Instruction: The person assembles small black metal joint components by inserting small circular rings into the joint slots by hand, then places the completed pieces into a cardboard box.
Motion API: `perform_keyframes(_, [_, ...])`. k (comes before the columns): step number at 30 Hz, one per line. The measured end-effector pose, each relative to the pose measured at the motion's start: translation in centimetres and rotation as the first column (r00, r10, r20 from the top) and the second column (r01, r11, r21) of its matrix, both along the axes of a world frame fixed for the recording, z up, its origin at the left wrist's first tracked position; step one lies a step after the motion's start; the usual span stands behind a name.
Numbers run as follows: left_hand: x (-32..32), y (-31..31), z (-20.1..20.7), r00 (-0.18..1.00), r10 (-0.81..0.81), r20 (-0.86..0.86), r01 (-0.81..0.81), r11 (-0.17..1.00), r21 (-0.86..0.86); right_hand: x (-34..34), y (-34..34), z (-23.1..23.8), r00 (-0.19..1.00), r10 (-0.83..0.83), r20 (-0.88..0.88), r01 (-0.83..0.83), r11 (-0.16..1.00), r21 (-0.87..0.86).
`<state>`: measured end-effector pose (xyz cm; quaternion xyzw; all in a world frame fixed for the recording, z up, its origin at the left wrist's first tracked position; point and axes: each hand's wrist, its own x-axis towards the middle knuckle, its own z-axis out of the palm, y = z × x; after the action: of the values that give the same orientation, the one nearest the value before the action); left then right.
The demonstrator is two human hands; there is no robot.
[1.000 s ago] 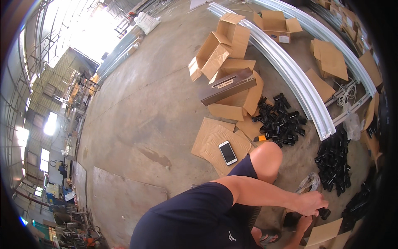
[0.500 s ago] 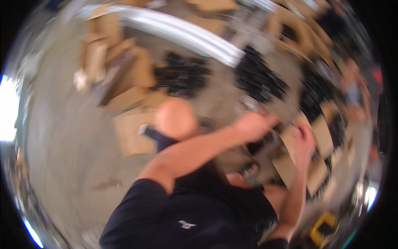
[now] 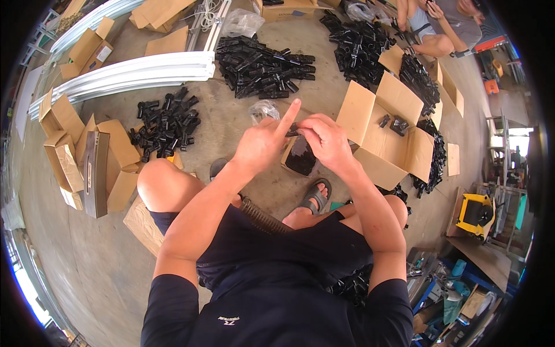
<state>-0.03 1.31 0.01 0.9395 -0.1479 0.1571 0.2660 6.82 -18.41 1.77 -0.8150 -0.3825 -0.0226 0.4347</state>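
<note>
Right hand (image 3: 328,139): raised ahead of the body, pinching a small black part (image 3: 293,131) between thumb and fingers.
Left hand (image 3: 259,144): close beside the right, with index finger stretched out and the others curled; near or against the part, impossible to see whether gripping too.
Small black part: between the two hands, in view just above a small box (image 3: 287,153) of dark pieces.
Clear plastic bag (image 3: 263,109): crumpled on the grey floor (image 3: 87,260), just beyond the left hand.
Open carton (image 3: 354,113): to the right of the right hand, with flaps spread and a few black items inside.
Black pieces (image 3: 263,68): heaped in several piles, to the left, ahead and to the right.
White rails (image 3: 133,75): at upper left, near more opened cardboard boxes (image 3: 115,153).
Grey sandal (image 3: 315,199): on a foot, just below the small box.
Another person (image 3: 428,34): at upper right, with bent knee, behind the piles.
</note>
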Motion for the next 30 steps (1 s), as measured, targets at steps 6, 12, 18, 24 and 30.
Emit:
perform_keyframes(6, [0.5, -0.3, -0.7, 1.0, -0.024, -0.002, 0.024, 0.999, 0.038, 0.2, 0.6, -0.7, 0.979, 0.117, 0.166, -0.088, 0.981, -0.171])
perform_keyframes(12, [0.7, -0.5, -1.4, 0.994, 0.005, -0.107, 0.005, 0.995, 0.096, 0.1, 1.0, -2.2, 0.972, 0.143, 0.187, -0.079, 0.947, -0.311])
perform_keyframes(18, [0.6, 0.5, -2.2, 0.988, 0.079, -0.133, -0.072, 0.996, 0.057, 0.7, 1.9, -2.2, 0.992, 0.029, 0.12, -0.005, 0.981, -0.193])
perform_keyframes(24, [1.2, 1.7, -0.1, 0.966, 0.163, -0.2, -0.236, 0.868, -0.436, 5.0, 0.5, -2.4, 0.976, -0.219, -0.002, 0.215, 0.963, -0.161])
perform_keyframes(30, [2.6, 2.4, 1.3, 0.932, -0.031, -0.362, -0.35, 0.19, -0.917, 7.1, 2.5, -12.7, 0.988, -0.098, -0.121, 0.001, 0.779, -0.627])
